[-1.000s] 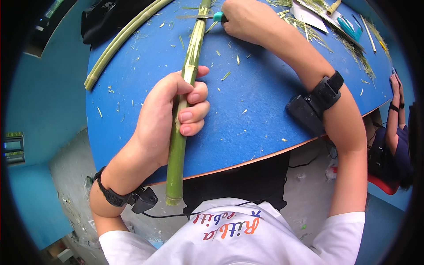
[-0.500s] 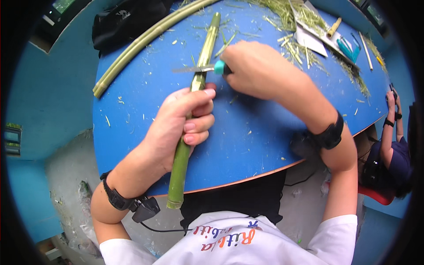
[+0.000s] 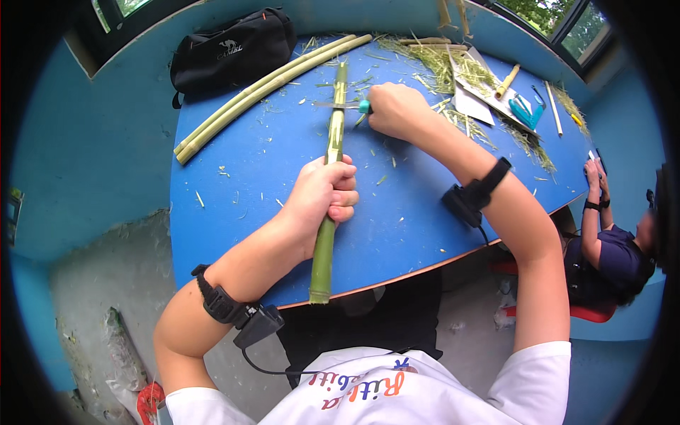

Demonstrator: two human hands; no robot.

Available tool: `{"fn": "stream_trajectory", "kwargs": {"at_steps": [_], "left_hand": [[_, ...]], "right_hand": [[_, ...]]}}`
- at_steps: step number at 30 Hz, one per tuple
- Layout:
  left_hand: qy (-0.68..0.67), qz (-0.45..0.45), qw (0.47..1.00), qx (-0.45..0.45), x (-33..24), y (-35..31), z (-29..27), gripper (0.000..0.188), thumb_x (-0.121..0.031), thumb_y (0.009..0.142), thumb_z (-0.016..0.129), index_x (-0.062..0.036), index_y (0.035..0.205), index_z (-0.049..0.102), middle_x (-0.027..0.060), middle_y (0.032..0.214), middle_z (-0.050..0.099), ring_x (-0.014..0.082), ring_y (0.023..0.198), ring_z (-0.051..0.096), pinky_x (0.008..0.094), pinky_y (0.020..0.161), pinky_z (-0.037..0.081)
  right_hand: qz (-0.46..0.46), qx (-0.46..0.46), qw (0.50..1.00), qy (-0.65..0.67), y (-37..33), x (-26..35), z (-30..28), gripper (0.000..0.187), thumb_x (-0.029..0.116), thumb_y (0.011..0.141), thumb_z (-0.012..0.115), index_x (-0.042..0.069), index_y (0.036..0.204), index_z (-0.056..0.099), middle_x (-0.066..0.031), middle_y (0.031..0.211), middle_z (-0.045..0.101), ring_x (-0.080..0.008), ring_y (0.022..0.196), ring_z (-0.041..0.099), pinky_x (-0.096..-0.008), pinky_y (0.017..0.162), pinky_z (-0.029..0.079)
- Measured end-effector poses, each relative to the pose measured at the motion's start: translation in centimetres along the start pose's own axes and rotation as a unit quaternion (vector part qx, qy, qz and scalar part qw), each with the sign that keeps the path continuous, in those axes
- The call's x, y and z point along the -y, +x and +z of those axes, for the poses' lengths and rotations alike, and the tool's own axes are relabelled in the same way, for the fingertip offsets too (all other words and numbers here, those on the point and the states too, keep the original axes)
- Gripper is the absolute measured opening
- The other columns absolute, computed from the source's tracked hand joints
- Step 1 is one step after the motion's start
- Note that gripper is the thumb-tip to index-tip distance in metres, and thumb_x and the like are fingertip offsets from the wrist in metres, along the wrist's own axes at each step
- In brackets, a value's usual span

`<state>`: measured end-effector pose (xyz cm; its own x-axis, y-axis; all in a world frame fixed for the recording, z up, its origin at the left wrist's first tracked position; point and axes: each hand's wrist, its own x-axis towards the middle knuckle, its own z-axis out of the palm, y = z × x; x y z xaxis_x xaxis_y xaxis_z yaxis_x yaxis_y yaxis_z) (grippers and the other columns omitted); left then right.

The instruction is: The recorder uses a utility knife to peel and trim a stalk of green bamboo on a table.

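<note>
My left hand (image 3: 322, 195) is wrapped round the middle of a green bamboo stalk (image 3: 322, 262). One end of the stalk points toward me past the table's near edge, and the other reaches over the table. Pale peeled strips show on its far half, beyond my fist. In my closed right hand (image 3: 400, 112) is a knife with a teal handle (image 3: 365, 107). Its thin blade lies crosswise over the peeled part of the stalk, a short way from the far end. The blade is slightly blurred, and my fingers hide the rest of the handle.
Two long pale stalks (image 3: 255, 98) lie at the far left beside a black bag (image 3: 234, 53). Green shavings (image 3: 432, 62), a white board (image 3: 471, 105) and a teal tool (image 3: 526, 112) are on the far right. A seated person (image 3: 613, 244) is at the right.
The knife blade has slid along the stalk, away from my left hand toward the far end. My left hand keeps its grip. The whole view has shifted, showing more of the far side.
</note>
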<state>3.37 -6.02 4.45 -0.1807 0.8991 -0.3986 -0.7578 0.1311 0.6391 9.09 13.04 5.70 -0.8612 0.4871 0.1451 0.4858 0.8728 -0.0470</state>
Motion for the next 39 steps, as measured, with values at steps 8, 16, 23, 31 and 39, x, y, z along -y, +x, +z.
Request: {"fn": "stream_trajectory", "kwargs": {"at_steps": [8, 16, 23, 31, 39], "left_hand": [[-0.013, 0.002, 1.0, 0.014, -0.3, 2.4, -1.7, 0.009, -0.005, 0.086, 0.043, -0.0087, 0.093, 0.04, -0.0044, 0.061, 0.033, 0.001, 0.043, 0.03, 0.0138, 0.032, 0.027], [0.018, 0.01, 1.0, 0.013, 0.1, 3.6, -2.5, 0.01, -0.005, 0.084, 0.046, -0.0099, 0.089, 0.039, -0.0037, 0.062, 0.033, 0.0021, 0.043, 0.03, 0.016, 0.033, 0.027], [0.06, -0.023, 0.998, 0.011, 0.4, 3.4, -2.4, 0.014, -0.002, 0.084, 0.044, -0.0072, 0.096, 0.038, -0.0034, 0.062, 0.032, 0.001, 0.043, 0.028, 0.0153, 0.032, 0.025], [0.087, -0.034, 0.995, 0.02, 0.1, 2.9, -2.5, 0.014, -0.002, 0.084, 0.045, -0.0079, 0.096, 0.039, -0.0039, 0.063, 0.032, 0.0005, 0.043, 0.027, 0.0142, 0.032, 0.024], [0.05, -0.025, 0.998, 0.01, -0.9, 2.3, -3.8, 0.014, -0.002, 0.085, 0.044, -0.0087, 0.096, 0.039, -0.0038, 0.06, 0.032, 0.0013, 0.043, 0.028, 0.0149, 0.032, 0.026]], "right_hand": [[0.01, -0.045, 0.998, -0.052, 3.8, -0.3, 1.6, 0.019, 0.012, 0.069, 0.055, -0.002, 0.076, 0.065, -0.022, 0.078, 0.064, -0.036, 0.075, 0.064, -0.0428, 0.069, 0.052], [-0.015, 0.012, 1.0, 0.02, -0.4, 0.9, 1.6, 0.018, 0.011, 0.07, 0.053, -0.004, 0.071, 0.064, -0.0246, 0.074, 0.062, -0.0382, 0.071, 0.063, -0.044, 0.066, 0.051], [-0.015, 0.018, 1.0, 0.003, -2.0, 0.0, 1.9, 0.017, 0.01, 0.069, 0.054, -0.003, 0.071, 0.064, -0.0235, 0.073, 0.063, -0.0367, 0.072, 0.063, -0.044, 0.066, 0.051], [0.059, 0.005, 0.998, -0.025, 1.6, -2.0, 3.6, 0.018, 0.013, 0.071, 0.055, -0.001, 0.076, 0.066, -0.0202, 0.079, 0.065, -0.0349, 0.076, 0.065, -0.0415, 0.067, 0.052], [0.021, -0.091, 0.996, 0.01, 3.7, 0.3, 4.9, 0.016, 0.011, 0.068, 0.055, -0.003, 0.07, 0.065, -0.0225, 0.071, 0.063, -0.0363, 0.071, 0.064, -0.0433, 0.064, 0.052]]}}
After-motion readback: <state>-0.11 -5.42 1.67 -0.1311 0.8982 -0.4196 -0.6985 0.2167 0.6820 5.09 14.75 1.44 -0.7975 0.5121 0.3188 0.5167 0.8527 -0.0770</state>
